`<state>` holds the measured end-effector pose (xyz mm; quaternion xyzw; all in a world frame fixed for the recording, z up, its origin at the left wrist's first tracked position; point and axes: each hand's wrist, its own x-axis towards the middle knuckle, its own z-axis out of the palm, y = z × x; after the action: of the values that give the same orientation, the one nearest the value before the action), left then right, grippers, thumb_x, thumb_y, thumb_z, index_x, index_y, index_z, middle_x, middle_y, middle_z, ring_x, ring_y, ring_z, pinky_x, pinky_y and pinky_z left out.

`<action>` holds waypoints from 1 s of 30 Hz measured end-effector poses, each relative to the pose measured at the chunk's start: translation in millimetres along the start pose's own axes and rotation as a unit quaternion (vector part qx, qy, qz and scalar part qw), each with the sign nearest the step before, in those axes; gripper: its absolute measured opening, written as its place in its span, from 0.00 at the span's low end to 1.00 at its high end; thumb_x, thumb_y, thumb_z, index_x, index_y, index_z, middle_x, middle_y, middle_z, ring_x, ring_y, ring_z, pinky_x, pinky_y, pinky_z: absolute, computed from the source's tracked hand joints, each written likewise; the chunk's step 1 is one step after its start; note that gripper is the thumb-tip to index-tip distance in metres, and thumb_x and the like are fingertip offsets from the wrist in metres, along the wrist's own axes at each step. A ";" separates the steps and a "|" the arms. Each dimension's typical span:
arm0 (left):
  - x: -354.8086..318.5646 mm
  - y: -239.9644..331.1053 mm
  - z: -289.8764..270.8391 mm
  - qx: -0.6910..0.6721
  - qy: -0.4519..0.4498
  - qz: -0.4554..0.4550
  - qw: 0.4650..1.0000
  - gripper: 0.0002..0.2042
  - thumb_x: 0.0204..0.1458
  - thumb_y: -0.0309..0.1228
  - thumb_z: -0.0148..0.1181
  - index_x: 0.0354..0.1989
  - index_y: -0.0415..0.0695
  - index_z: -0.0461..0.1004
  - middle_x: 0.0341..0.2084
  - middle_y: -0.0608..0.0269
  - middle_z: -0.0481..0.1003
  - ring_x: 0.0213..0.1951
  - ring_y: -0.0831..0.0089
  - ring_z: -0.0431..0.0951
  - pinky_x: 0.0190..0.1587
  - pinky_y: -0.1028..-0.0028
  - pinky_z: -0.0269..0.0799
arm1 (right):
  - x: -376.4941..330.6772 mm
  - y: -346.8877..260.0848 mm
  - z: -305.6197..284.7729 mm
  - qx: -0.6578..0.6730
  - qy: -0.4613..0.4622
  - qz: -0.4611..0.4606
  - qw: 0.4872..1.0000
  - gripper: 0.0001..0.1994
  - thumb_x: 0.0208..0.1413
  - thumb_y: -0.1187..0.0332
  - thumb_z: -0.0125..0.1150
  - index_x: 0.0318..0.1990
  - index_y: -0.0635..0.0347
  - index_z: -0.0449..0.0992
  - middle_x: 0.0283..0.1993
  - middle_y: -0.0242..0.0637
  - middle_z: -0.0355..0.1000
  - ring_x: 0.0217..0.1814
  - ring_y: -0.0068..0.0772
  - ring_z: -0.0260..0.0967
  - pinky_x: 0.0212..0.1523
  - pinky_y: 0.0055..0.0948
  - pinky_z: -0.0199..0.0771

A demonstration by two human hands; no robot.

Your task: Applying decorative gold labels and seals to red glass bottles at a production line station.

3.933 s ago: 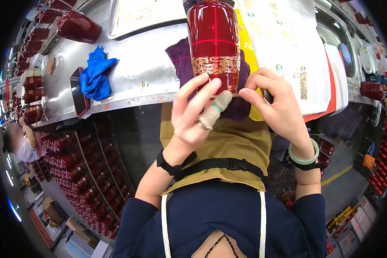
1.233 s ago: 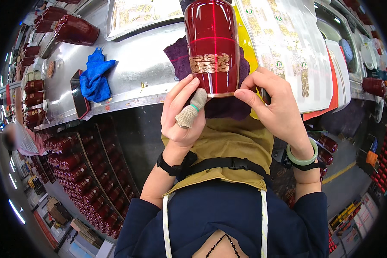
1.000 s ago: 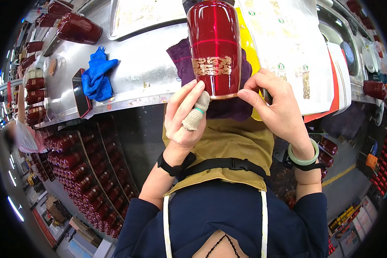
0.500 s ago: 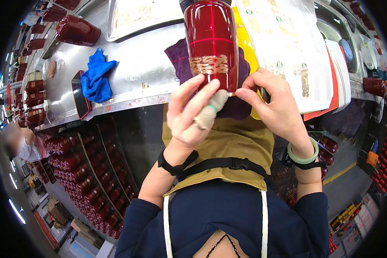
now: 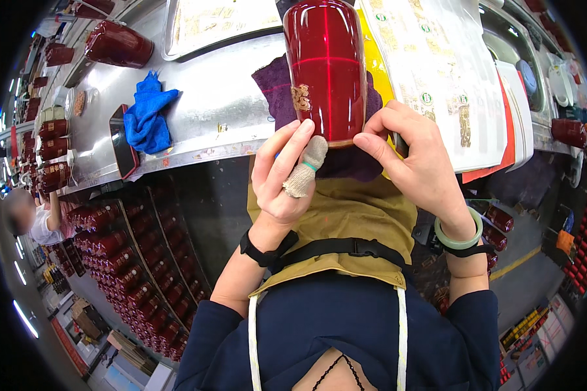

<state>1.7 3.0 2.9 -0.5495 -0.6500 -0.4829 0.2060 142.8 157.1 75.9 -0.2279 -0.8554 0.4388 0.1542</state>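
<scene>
Navy sleeves and an ochre apron (image 5: 346,228) fill the near edge of the view, and from them both forearms rise toward the work. The left hand (image 5: 282,174) wears a black wristband; its thumb, wrapped in a cloth finger cot (image 5: 305,171), presses up against the near rim of the red glossy jar (image 5: 326,68), while the other fingers stand loosely spread to the left of it, not closed around anything. The right hand (image 5: 411,156), with a pale green bangle (image 5: 458,229) at the wrist, pinches the same rim from the right with thumb and forefinger, the remaining fingers curled behind.

The jar lies directly beyond both hands, its long axis running near to far, open end toward the person, closed end pointing away. A small gold decal (image 5: 301,98) sits on its left flank, on the side of the left hand. Both hands are about equally close, one at each side of the rim.

Under the jar lies a purple cloth (image 5: 277,91) on the steel bench (image 5: 222,98). Farther left rest a blue rag (image 5: 147,114) and a dark phone (image 5: 124,140); to the right, sheets of gold decals (image 5: 437,72). Racks of more red jars (image 5: 124,260) stand below left.
</scene>
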 end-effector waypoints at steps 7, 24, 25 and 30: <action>3.4 10.2 -1.1 0.048 -0.024 0.002 0.999 0.15 0.46 0.16 0.73 0.44 0.34 0.83 0.51 0.52 0.82 0.54 0.55 0.79 0.52 0.64 0.81 | -0.2 -0.4 0.6 0.004 -0.001 0.005 1.000 0.09 0.61 0.68 0.69 0.34 0.63 0.77 0.30 0.39 0.69 0.28 0.36 0.68 0.32 0.36 0.68; 3.4 2.0 2.9 -0.029 0.005 -0.070 0.997 0.15 0.46 0.13 0.74 0.45 0.33 0.83 0.46 0.50 0.83 0.48 0.56 0.84 0.53 0.66 0.82 | -8.1 -11.4 19.6 0.151 0.098 0.119 0.976 0.12 0.60 0.67 0.72 0.33 0.63 0.75 0.27 0.31 0.68 0.29 0.22 0.61 0.32 0.26 0.64; 3.1 2.6 3.2 -0.028 0.005 -0.070 0.997 0.15 0.46 0.13 0.74 0.45 0.33 0.83 0.46 0.50 0.83 0.48 0.56 0.84 0.53 0.66 0.82 | -6.4 -16.9 22.3 0.148 0.079 0.144 0.975 0.13 0.60 0.67 0.72 0.34 0.63 0.73 0.27 0.30 0.66 0.29 0.22 0.60 0.32 0.26 0.64; 1.6 1.5 2.6 -0.018 0.009 -0.071 0.997 0.15 0.44 0.13 0.72 0.42 0.33 0.83 0.46 0.52 0.84 0.50 0.53 0.84 0.49 0.63 0.82 | -6.9 -9.9 33.4 0.198 0.102 0.149 0.963 0.15 0.61 0.64 0.73 0.37 0.63 0.71 0.26 0.30 0.65 0.29 0.22 0.59 0.32 0.27 0.64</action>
<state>3.2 5.9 3.7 -0.5014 -0.6765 -0.5127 0.1675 130.7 125.7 64.6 -0.3616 -0.6873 0.5920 0.2153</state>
